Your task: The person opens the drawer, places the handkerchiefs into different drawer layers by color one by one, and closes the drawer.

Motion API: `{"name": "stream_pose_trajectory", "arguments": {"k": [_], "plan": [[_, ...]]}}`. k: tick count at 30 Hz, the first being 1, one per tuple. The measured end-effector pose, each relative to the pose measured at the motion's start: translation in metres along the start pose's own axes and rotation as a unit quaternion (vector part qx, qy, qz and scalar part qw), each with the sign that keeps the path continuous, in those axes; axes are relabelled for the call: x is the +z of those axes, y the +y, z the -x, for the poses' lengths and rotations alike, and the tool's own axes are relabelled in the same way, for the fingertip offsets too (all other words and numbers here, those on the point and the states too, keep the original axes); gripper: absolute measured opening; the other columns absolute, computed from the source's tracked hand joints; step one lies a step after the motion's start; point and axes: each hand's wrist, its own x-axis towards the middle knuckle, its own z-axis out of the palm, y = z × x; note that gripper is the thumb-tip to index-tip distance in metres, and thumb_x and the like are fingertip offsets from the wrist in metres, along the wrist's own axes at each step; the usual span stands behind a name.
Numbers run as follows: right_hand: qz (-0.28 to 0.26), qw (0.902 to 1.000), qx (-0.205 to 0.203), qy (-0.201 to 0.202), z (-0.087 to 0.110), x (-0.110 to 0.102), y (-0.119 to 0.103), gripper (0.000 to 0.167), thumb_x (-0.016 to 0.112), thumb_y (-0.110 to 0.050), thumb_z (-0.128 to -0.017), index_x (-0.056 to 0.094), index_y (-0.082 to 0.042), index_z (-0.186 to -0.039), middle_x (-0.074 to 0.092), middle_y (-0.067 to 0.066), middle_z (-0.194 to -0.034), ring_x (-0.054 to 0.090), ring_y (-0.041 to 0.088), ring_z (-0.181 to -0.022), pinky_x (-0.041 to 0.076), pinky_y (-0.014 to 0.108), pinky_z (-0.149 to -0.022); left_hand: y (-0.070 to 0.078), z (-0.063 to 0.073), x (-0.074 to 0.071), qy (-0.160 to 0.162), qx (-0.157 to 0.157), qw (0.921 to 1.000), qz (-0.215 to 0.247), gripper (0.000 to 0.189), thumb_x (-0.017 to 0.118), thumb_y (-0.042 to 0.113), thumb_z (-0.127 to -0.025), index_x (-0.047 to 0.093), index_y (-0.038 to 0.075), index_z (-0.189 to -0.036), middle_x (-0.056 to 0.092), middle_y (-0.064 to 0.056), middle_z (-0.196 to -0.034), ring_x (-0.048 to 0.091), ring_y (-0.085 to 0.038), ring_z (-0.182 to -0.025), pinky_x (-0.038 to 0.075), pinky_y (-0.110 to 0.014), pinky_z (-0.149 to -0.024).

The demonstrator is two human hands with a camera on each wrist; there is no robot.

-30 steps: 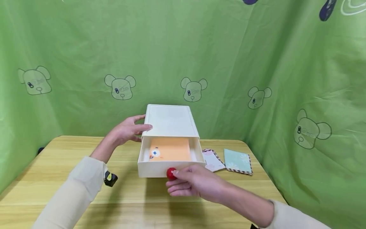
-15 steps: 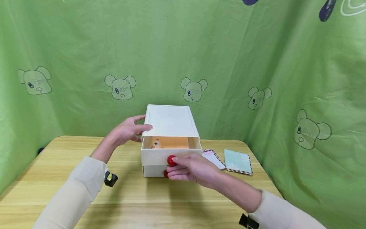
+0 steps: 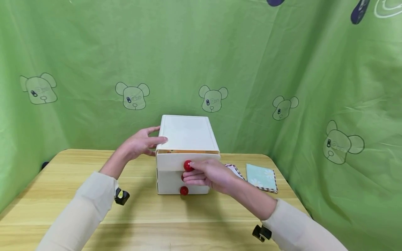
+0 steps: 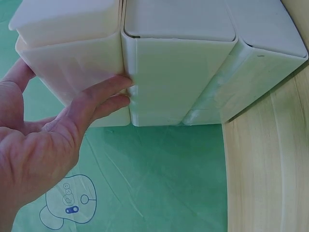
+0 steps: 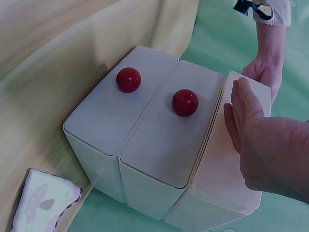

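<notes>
A white drawer cabinet [image 3: 188, 130] with three stacked drawers stands on the table. Its top drawer [image 3: 171, 162] is out by a narrow gap, through which a strip of orange shows. My right hand [image 3: 213, 174] pinches that drawer's red knob [image 3: 188, 165] between thumb and fingers; in the right wrist view the hand [image 5: 270, 150] hides the knob. The lower drawers are closed, each with a red knob [image 5: 185, 102]. My left hand [image 3: 141, 142] rests on the cabinet's left side, thumb over the top edge. In the left wrist view its fingers [image 4: 99, 99] lie straight against the side wall.
Right of the cabinet lie a mint-green cloth [image 3: 261, 177] with a checked border and a pale pink-patterned cloth [image 5: 43, 200], partly hidden by my right hand in the head view. A green curtain [image 3: 176, 52] hangs behind the wooden table [image 3: 125, 223].
The top drawer has slid inward, away from me, with my right hand on its knob. The orange thing inside is now almost hidden. My left hand has stayed in place.
</notes>
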Motion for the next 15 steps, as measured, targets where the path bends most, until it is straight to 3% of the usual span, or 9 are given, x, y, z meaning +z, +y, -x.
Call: {"name": "stream_pose_trajectory", "arguments": {"k": [7,15], "plan": [[-0.012,0.9999,-0.006,0.007,-0.010,-0.003,-0.001,0.035,0.049,-0.014,-0.107,0.053,0.012,-0.130,0.065,0.032,-0.126,0.075,0.025,-0.099,0.061,0.034,-0.094,0.000,0.000,-0.001,-0.005,0.004,1.0000,0.007,0.096,0.069,0.028,-0.097,0.003,0.014,-0.165,0.046,-0.026,-0.152,0.049,-0.044,-0.137,0.055,-0.051,-0.104],[-0.012,0.9998,-0.010,0.009,-0.015,-0.005,-0.002,0.037,0.048,-0.015,-0.107,0.053,0.012,-0.132,0.062,0.035,-0.130,0.075,0.025,-0.100,0.060,0.034,-0.095,-0.001,0.000,-0.001,-0.008,0.009,0.9999,0.008,0.095,0.068,0.027,-0.097,0.002,0.013,-0.164,0.048,-0.027,-0.151,0.050,-0.044,-0.136,0.054,-0.052,-0.105]]}}
